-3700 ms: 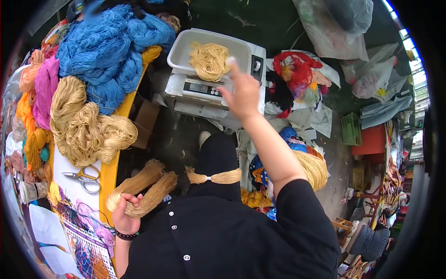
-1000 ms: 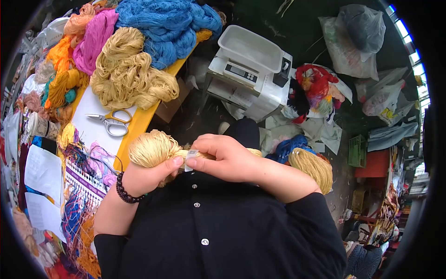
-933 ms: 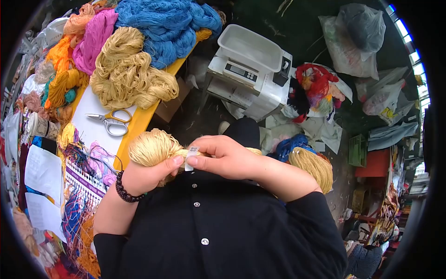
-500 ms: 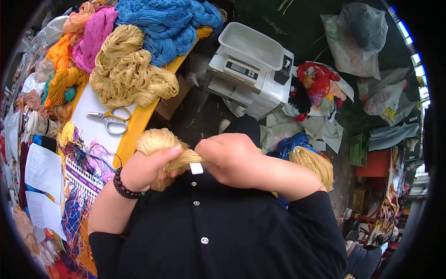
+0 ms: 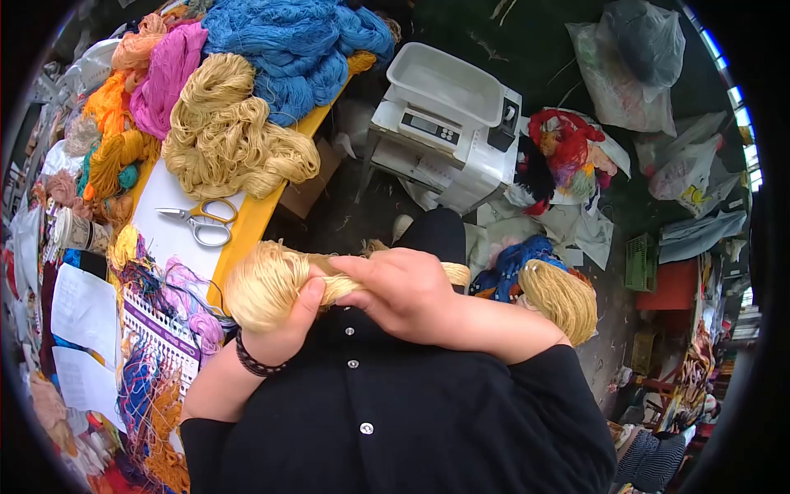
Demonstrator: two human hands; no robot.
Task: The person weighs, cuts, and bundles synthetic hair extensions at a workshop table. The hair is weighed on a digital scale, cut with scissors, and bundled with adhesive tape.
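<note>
The pale yellow hank of yarn (image 5: pixel 262 284) lies between your two hands, in front of your black shirt (image 5: pixel 395 387) and near the yellow edge of the table (image 5: pixel 251 235) on the left. Your left hand (image 5: pixel 280 333) cups its rounded left lobe from below, the thumb pressed against the narrowing strands. Your right hand (image 5: pixel 411 292) has its thumb and fingers closed together on the slender neck; a short looped part shows to the right of that hand. The hank appears light, soft and limp, its smooth strands likely to slide over one another and snag singly. The gathered neck would offer the firmest hold, whereas the loose lobe calls for a broad, gentle cradle.

The strands are fine and glossy, fanned into a bulb and drawn in at the neck. On the table, a duller tan skein (image 5: pixel 230 144) forms slack, crinkled coils beside matted blue yarn (image 5: pixel 288 53); hard metal scissors (image 5: pixel 210 233) lie nearer you. Far ahead, a smooth, shallow, round-cornered tray (image 5: pixel 448 86) sits on a boxy scale (image 5: pixel 432 128).
</note>
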